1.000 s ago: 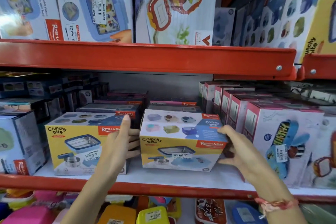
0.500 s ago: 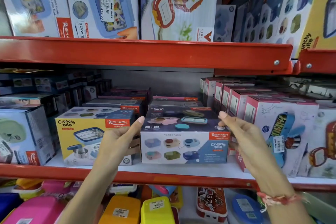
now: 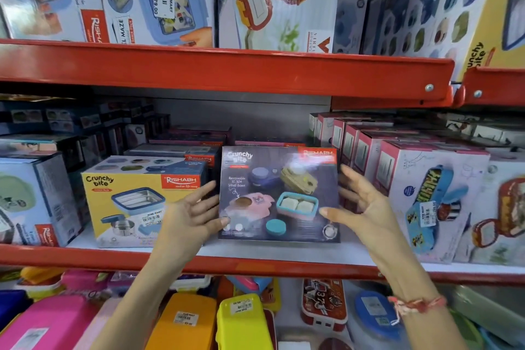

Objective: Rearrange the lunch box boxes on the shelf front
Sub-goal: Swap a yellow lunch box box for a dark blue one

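A Crunchy Bite lunch box box [image 3: 278, 193] stands on the middle shelf [image 3: 255, 264] with its dark purple picture face to the front, slightly blurred. My left hand [image 3: 187, 216] rests against its left edge, fingers spread and thumb at the lower left corner. My right hand [image 3: 360, 204] cups its right edge, thumb in front of the face and fingers beside it. A second, yellow Crunchy Bite box [image 3: 127, 199] stands just left of it, partly covered by my left hand.
A row of white and pink boxes [image 3: 426, 201] crowds the right side. A grey-blue box [image 3: 31, 199] stands at far left. More flat boxes are stacked behind. The red upper shelf beam [image 3: 227, 71] hangs overhead. Coloured plastic lunch boxes [image 3: 241, 321] fill the shelf below.
The box has been tipped between my hands from its yellow face to its blue face to the dark purple face at the front. My fingers have spread wider along its sides.
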The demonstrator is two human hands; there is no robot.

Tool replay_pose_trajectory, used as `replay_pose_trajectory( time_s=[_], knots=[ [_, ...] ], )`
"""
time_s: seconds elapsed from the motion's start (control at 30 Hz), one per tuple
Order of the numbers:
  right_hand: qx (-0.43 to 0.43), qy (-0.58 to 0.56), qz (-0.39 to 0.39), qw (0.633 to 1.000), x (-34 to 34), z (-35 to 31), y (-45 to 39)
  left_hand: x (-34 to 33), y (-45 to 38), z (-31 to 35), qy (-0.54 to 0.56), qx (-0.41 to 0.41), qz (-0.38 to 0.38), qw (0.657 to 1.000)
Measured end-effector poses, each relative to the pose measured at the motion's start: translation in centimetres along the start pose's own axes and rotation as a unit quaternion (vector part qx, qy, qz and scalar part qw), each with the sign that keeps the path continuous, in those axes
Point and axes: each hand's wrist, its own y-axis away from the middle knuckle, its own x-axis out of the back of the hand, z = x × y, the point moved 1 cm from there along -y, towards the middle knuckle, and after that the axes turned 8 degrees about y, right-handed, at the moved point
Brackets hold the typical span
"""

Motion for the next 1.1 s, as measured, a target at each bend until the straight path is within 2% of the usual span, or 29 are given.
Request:
replay_pose_trajectory(
  time_s=[0.23, 0.43, 0.83, 1.1],
  knots=[
    [0.033, 0.078, 0.064, 0.994, -2.2, 2.9, 0.5, -1.3, -0.2, -2.3, -0.078, -0.046, 0.038, 0.995],
    [0.051, 0.089, 0.066, 0.993, -3.3, 4.9, 0.9, -2.0, -0.4, -3.6, -0.138, -0.063, 0.070, 0.986],
    [0.028, 0.104, 0.071, 0.992, -3.8, 6.2, 0.5, -1.7, -1.1, -4.8, -0.162, -0.069, 0.068, 0.982],
    [0.014, 0.162, 0.126, 0.979, -4.8, 5.2, 1.2, -0.5, -1.5, -4.9, -0.175, -0.070, 0.036, 0.982]
  ],
)
